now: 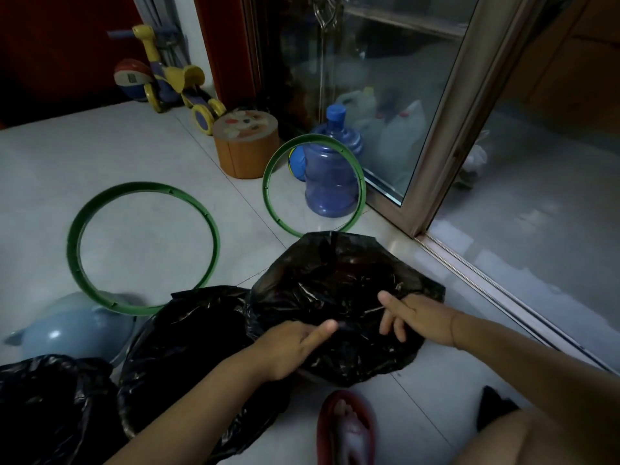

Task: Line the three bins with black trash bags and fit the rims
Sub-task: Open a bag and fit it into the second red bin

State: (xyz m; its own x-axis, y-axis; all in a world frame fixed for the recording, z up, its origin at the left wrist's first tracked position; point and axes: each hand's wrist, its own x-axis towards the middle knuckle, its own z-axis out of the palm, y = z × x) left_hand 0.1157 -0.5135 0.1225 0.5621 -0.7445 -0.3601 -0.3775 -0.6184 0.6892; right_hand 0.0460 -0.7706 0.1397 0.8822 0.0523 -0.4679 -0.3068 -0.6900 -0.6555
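A black trash bag point(335, 276) bulges over a bin in front of me, hiding the bin beneath. My left hand point(295, 344) pinches the bag's near edge. On the bag's right side, my right hand point(412, 317) grips the plastic, fingers partly tucked in. A second bag-covered bin point(191, 337) stands to the left, and a third black bag point(50, 407) fills the lower left corner. One green rim point(75, 229) lies flat on the floor at the left. Another green rim point(268, 172) stands upright, leaning on a water jug.
A blue water jug point(330, 176) stands behind the upright rim, by a sliding glass door frame point(446, 135). An orange round stool point(246, 146) and a yellow ride-on toy point(174, 75) are further back. A pale blue basin point(73, 327) lies at the left. My slippered foot point(345, 431) is below.
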